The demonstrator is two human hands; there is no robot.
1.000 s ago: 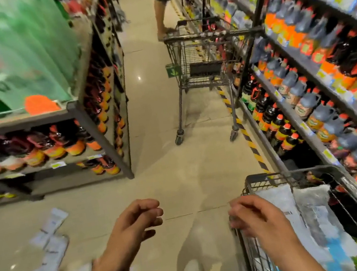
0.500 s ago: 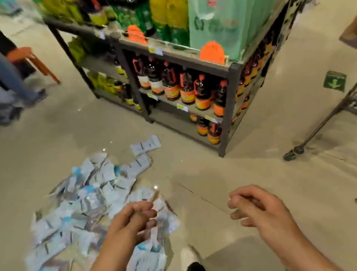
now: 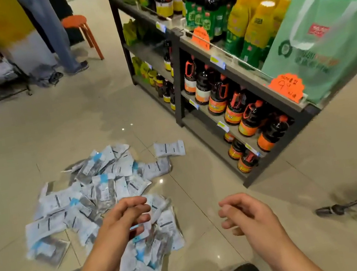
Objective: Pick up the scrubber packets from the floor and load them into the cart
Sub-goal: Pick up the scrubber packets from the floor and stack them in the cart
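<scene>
Floor point(image 3: 30, 137) holds slippery packets point(image 3: 101, 192) near left; my hands, left point(image 3: 125, 218) and right point(image 3: 246, 216), loosely curled, empty, apart; overfull grab could spill.

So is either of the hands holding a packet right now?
No: the left hand and right hand hang loosely curled and bare above the scrubber packets on the floor.

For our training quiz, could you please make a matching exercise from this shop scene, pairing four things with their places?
Things:
1. scrubber packets
2. stool
3. dark bottles with orange labels
4. green bags

Places:
A. top of the shelf, at right
B. heaped on the floor under the left hand
C. low shelf
D. standing far back, beside someone's legs

Pairs: 1-B, 2-D, 3-C, 4-A
</scene>
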